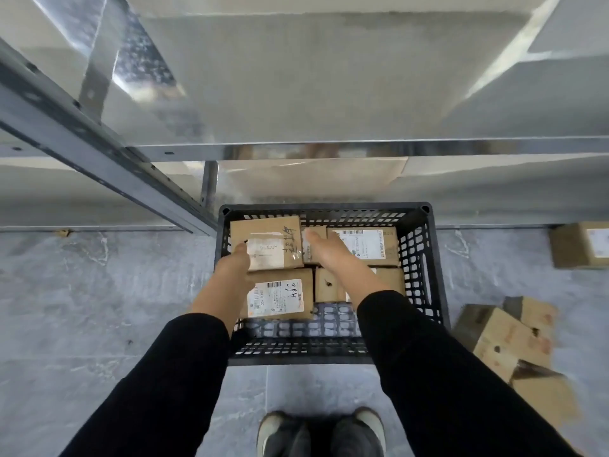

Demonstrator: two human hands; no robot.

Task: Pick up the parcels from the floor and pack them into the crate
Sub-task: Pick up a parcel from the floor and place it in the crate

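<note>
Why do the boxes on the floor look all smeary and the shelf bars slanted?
Head view: motion blur smears the floor parcels at the right edge; the wide-angle lens splays the shelf rails; packed parcels in the crate look fairly sharp.

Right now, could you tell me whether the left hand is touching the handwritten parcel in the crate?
Touching. The head view shows the left hand gripping the left edge of the handwritten parcel, thumb on top.
</note>
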